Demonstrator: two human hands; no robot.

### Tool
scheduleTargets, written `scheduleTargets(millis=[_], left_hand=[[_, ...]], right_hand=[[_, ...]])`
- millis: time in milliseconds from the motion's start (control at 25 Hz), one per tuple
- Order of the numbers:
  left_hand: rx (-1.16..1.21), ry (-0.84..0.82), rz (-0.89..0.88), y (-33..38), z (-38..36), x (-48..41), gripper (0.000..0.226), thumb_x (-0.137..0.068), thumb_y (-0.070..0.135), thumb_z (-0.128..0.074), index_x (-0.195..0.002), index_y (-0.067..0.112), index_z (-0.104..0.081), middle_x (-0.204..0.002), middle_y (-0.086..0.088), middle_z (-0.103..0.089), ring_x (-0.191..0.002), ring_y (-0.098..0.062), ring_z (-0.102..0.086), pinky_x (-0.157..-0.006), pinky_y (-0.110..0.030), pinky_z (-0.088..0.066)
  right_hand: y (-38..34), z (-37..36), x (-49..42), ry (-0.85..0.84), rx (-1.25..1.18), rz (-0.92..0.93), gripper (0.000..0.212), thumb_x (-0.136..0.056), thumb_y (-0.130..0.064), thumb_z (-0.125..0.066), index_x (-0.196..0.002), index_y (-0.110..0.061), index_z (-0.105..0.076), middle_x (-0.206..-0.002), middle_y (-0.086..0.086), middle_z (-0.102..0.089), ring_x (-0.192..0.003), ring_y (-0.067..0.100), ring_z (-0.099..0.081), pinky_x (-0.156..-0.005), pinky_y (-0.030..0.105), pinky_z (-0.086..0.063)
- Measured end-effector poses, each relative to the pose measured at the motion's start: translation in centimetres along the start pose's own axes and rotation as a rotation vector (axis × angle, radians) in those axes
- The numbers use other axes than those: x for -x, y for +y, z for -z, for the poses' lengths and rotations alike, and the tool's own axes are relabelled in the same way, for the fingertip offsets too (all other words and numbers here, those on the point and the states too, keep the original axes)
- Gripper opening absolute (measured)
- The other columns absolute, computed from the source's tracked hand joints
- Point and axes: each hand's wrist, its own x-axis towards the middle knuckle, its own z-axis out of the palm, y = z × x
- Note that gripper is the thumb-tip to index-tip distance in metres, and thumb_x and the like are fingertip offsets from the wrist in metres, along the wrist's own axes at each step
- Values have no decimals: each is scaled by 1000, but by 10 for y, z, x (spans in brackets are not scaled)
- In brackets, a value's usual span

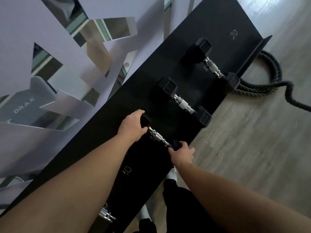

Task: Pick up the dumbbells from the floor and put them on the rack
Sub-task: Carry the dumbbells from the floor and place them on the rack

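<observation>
Dumbbell (159, 137) at frame centre rests on the black rack (193, 39), gripped at both heads: left hand (133, 126) closed over the far head, right hand (182, 153) closed around the near one. Two more dumbbells (184, 103) lie toward the upper right.

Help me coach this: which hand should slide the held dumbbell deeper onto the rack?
Left, probably. The left hand caps the dumbbell head deeper on the rack; the right hand holds the front-edge head.

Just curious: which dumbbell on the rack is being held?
The nearest full dumbbell, beside the "10" mark: left hand and right hand grip its ends. Two farther ones sit untouched.
</observation>
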Motion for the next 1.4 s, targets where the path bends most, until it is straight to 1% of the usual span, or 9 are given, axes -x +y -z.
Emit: scheduleTargets(millis=[160, 400, 560, 680, 800, 920, 1120, 1280, 1400], left_hand=[[-35, -47, -28, -1, -2, 7, 80, -92, 20, -76, -159, 27, -33, -165, 2, -34, -146, -24, -40, -113, -40, -39], [-121, -137, -50, -18, 11, 27, 84, -95, 21, -70, -162, 32, -23, -167, 5, -30, -144, -25, -41, -110, -41, -42], [-214, -186, -69, -41, 14, 66, 79, -93, 36, -71, -159, 38, -28, -154, -1, -48, -127, -24, -57, -97, -41, -54], [-272, -228, -125, -57, 10, 104, 70, -89, 49, -71, -151, 38, -41, -147, 5, -56, -122, -18, -59, -87, -35, -54], [-318, -226, -232, -54, 11, 145, 61, -84, 60, -71, -139, 39, -53, -130, 13, -64, -112, -10, -62, -78, -31, -51], [-310, -181, -393, -30, 11, 180, 57, -78, 70, -68, -127, 41, -60, -111, 19, -65, -98, -3, -61, -72, -26, -49], [-293, -186, -601, 55, -7, 235, 51, -70, 80, -65, -108, 46, -63, -100, 22, -69, -91, 1, -64, -82, -32, -57], [-209, -171, -695, 135, -49, 284, 57, -63, 82, -64, -99, 38, -70, -92, 20, -72, -87, -3, -67, -81, -33, -56], [-171, -194, -778, 201, -99, 329, 59, -61, 83, -63, -96, 36, -72, -88, 19, -74, -85, -2, -68, -72, -27, -52]], right_hand=[[0, 10, -7, -82, 79, 8, 69, -90, -38, -74, -150, -23, -45, -148, 13, -34, -128, 40, -53, -106, 44, -52], [1, 17, 5, -161, 127, 53, 79, -91, -34, -73, -158, -17, -36, -152, 16, -30, -123, 41, -59, -107, 46, -54], [9, 9, 41, -131, 39, 68, 89, -89, -41, -74, -163, -20, -29, -158, 16, -28, -137, 43, -48, -115, 50, -46], [26, 18, 80, -76, 72, 184, 79, -89, -43, -72, -158, -20, -41, -154, 15, -46, -137, 39, -52, -116, 47, -44], [64, 43, 126, 22, 82, 245, 62, -92, -40, -69, -147, -18, -55, -142, 12, -64, -128, 32, -62, -109, 38, -49], [112, 78, 167, 118, 9, 240, 55, -95, -39, -68, -143, -13, -60, -138, 12, -68, -122, 29, -66, -102, 36, -52], [210, 168, 236, 325, -128, 218, 48, -94, -41, -69, -132, -11, -68, -130, 11, -73, -118, 28, -68, -98, 33, -52], [307, 244, 280, 510, -290, 164, 42, -94, -40, -72, -120, -8, -73, -118, 12, -77, -111, 30, -70, -98, 37, -54], [398, 284, 307, 607, -441, 80, 38, -94, -39, -72, -117, -9, -71, -93, 1, -69, -95, 25, -64, -91, 36, -52]])
